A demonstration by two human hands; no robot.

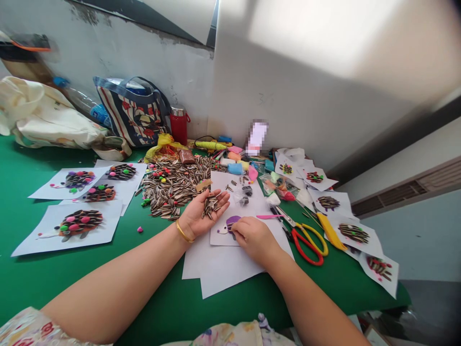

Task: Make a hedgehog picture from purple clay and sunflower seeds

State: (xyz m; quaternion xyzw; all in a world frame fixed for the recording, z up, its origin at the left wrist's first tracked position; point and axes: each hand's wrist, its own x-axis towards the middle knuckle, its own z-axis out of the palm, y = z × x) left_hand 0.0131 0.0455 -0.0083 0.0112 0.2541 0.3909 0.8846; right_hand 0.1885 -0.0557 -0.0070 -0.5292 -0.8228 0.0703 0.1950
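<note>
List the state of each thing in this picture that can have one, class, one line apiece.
Left hand: open, palm up, holding seeds
Right hand: fingers closed at the purple hedgehog
Purple hedgehog: flat on paper, partly covered by the hand
Seed pile: loose, heaped
Scissors: lying down, unheld
Red flask: upright, lid on
Striped bag: standing
White bag: slumped

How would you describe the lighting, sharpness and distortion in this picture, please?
Head view throughout: bright light washes out the top of the white wall, above a diagonal shadow; wide-angle stretching distorts the cream cloth bag near the left edge; the upright glowing rectangle is pixelated beyond reading; the heap of striped sunflower seeds is fairly sharp; the top right corner darkens.
</note>
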